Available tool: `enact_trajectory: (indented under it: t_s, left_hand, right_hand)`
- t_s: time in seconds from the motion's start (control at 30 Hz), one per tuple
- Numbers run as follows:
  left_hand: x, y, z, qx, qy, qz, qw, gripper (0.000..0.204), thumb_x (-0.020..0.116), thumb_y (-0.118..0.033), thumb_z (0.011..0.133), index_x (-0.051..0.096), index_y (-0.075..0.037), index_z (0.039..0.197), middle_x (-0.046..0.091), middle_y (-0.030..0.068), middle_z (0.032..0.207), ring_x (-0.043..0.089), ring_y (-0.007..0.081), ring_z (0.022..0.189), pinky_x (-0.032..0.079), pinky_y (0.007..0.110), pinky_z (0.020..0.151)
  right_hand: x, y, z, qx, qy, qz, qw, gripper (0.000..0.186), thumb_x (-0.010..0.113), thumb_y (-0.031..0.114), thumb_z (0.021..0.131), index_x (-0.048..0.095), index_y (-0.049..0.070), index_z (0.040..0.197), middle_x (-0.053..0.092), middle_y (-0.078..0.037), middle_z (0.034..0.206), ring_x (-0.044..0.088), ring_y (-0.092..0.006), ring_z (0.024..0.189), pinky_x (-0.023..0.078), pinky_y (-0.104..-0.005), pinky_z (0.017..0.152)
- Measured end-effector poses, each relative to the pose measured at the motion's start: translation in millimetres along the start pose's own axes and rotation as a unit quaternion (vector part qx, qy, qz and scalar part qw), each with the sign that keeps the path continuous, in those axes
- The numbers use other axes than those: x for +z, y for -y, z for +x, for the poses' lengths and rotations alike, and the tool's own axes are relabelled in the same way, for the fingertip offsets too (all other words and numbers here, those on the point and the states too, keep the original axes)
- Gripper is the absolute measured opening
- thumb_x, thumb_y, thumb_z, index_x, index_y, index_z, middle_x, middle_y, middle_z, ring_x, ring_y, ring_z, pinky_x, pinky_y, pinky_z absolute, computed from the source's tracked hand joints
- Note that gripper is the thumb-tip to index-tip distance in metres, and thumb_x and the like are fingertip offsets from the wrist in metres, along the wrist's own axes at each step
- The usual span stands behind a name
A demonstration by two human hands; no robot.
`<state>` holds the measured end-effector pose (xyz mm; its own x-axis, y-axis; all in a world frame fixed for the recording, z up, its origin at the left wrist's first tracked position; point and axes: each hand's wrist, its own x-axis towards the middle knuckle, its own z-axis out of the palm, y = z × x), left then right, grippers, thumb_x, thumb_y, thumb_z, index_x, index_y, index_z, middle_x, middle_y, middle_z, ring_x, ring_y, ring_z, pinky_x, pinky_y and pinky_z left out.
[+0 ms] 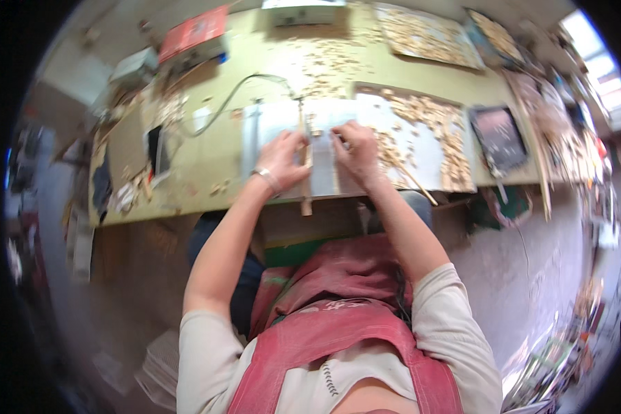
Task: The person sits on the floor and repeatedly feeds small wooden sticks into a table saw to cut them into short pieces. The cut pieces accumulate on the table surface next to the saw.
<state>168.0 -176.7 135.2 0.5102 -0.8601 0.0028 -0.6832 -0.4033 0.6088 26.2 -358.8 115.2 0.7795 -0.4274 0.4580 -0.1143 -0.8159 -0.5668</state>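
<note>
A narrow wooden strip (pixel 306 204) lies lengthwise on a pale grey board (pixel 321 176), its near end sticking out past the table edge. My left hand (pixel 283 160), a band at its wrist, holds the strip from the left, with thumb and fingertips on it. To the right, my right hand (pixel 359 150) hovers over or rests on the board; I cannot tell which. Its fingers are bent together in a pinch, and whatever they hold is too small or blurred to name. Small wooden pieces (pixel 315 131) sit between the hands, close to the strip.
A shallow tray (pixel 421 162) at right holds many small wooden pieces and a thin stick (pixel 414 181). Beyond it lie another full tray (pixel 428 36) and a dark tablet-like panel (pixel 500 138). A black cable (pixel 238 88) curves across the table. A red box (pixel 194 33) stands far left.
</note>
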Motion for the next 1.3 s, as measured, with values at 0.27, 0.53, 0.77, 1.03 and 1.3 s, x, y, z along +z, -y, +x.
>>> enact_trajectory:
  t_s: [0.27,0.53,0.77,1.03,1.3]
  left_hand:
    - [-24.1,-39.6,-55.1,0.097,0.104,0.018,0.990,0.020,0.081,-0.032,0.081,0.081,-0.017,0.094,0.063,0.0076,0.115,0.060,0.0302,0.114,0.042,0.046,0.103]
    - [-29.6,-56.6,-96.0,0.081,0.061,-0.106,0.989,0.012,0.080,-0.018,0.087,0.079,-0.011,0.096,0.069,0.0068,0.118,0.064,0.0287,0.114,0.042,0.043,0.106]
    - [-28.5,-54.9,-115.7,0.004,-0.147,-0.154,0.977,0.032,0.071,0.005,0.089,0.069,0.000,0.120,0.068,0.0133,0.114,0.068,0.0252,0.100,0.055,0.036,0.093]
    - [-21.3,-27.8,-143.2,-0.126,-0.213,-0.188,0.951,0.031,0.066,0.004,0.099,0.068,0.002,0.129,0.071,0.0081,0.112,0.066,0.0164,0.101,0.054,0.033,0.095]
    - [-20.3,-36.8,-134.9,-0.106,-0.207,-0.126,0.964,0.030,0.066,0.003,0.099,0.068,0.002,0.129,0.070,0.0092,0.109,0.066,0.0186,0.100,0.054,0.034,0.094]
  right_hand:
    - [-95.8,-31.1,-42.7,0.049,-0.023,0.000,0.999,0.005,0.076,0.012,0.092,0.078,0.007,0.093,0.071,-0.010,0.088,0.068,-0.0313,0.083,0.049,-0.0421,0.078]
    - [-157.0,-109.3,-105.4,0.183,-0.047,-0.011,0.982,0.009,0.076,0.009,0.093,0.079,0.001,0.095,0.072,-0.013,0.086,0.069,-0.0275,0.074,0.054,-0.0374,0.069]
    - [-152.6,-182.4,-76.8,0.235,-0.035,-0.058,0.970,0.013,0.076,0.012,0.092,0.079,0.002,0.100,0.075,-0.015,0.094,0.074,-0.0297,0.085,0.058,-0.0424,0.077]
    - [-150.1,-235.3,-45.4,0.317,-0.005,-0.189,0.930,0.023,0.077,0.026,0.088,0.076,0.006,0.100,0.075,-0.014,0.105,0.071,-0.0350,0.101,0.050,-0.0507,0.094]
    - [-132.5,-243.3,-32.2,0.365,0.032,-0.265,0.892,0.037,0.080,0.033,0.082,0.073,0.006,0.108,0.069,-0.016,0.113,0.066,-0.0368,0.113,0.047,-0.0506,0.103]
